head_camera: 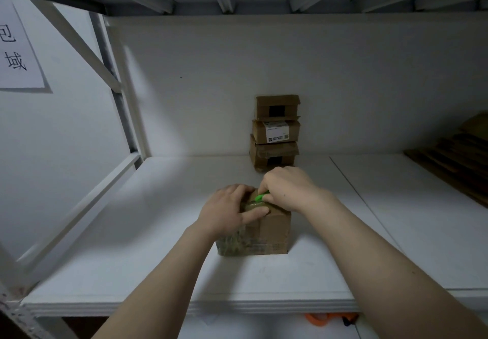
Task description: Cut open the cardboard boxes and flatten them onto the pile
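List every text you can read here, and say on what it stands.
"包", "域": sign at the left, cut off by the picture's edge.
Label on the middle box of the stack: too small to read.
Print low on the front box: blurred.

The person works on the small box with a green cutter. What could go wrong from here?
1. The left hand grips the box top, its thumb close beside the green cutter in the right hand; a slip might cut it.
2. The box stands free on the smooth white shelf, so it may slide under the pressure.
3. The stack of three boxes stands just behind the right hand; a sudden push forward could topple it.
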